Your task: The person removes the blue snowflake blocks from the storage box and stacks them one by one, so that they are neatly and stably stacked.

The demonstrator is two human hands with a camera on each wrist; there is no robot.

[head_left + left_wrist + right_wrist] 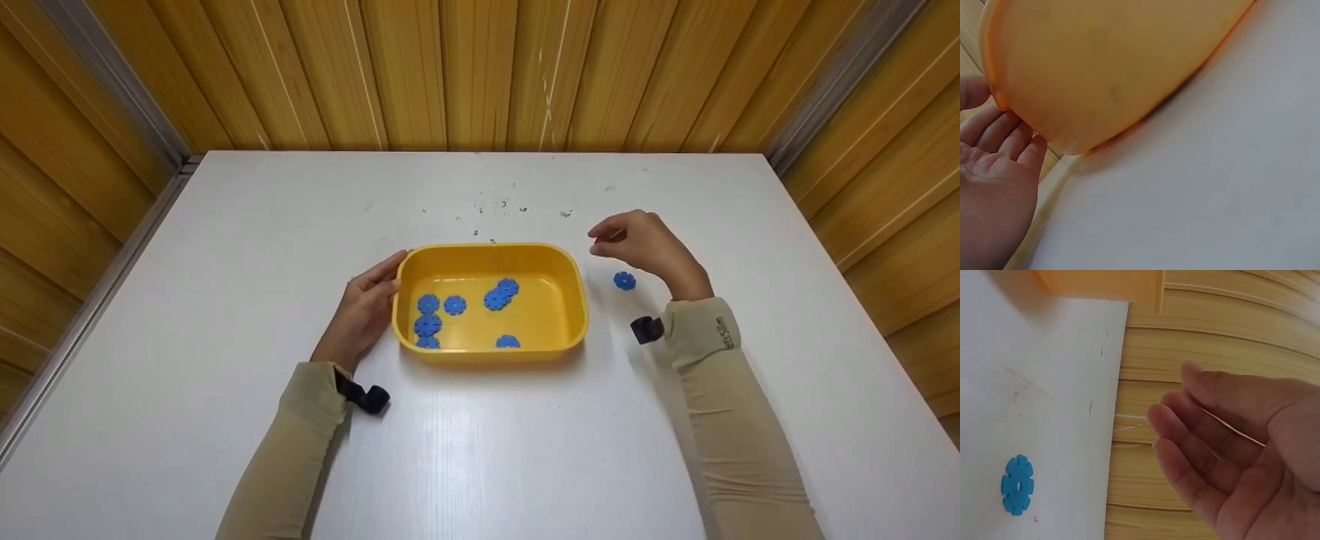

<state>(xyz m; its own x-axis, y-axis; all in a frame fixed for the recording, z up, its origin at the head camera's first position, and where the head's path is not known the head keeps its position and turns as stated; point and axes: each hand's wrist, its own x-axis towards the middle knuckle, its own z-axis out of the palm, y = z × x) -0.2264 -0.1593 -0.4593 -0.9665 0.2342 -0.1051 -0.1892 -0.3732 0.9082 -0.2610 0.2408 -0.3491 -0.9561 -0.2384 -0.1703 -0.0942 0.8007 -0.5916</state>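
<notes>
A shallow yellow plastic bin (487, 355) stands mid-table with several blue notched discs, some lying over one another; one of them is a blue disc (454, 304). At the bin's left end my left hand (367, 306) holds the rim, its thumb near the top edge and its fingers along the outside. In the left wrist view the fingertips (1027, 135) are right at the bin's wall (1100, 73). My right hand (645, 244) hovers right of the bin, loosely curled, with nothing visible between thumb and fingers. Below it, a single blue notched disc (1017, 485) lies on the table.
The white table (480, 450) carries small dark marks (502, 204) behind the bin. Wood-patterned panels (480, 75) rise at the back and both sides. A black wrist camera (646, 329) juts from the right sleeve, another black camera (373, 399) from the left.
</notes>
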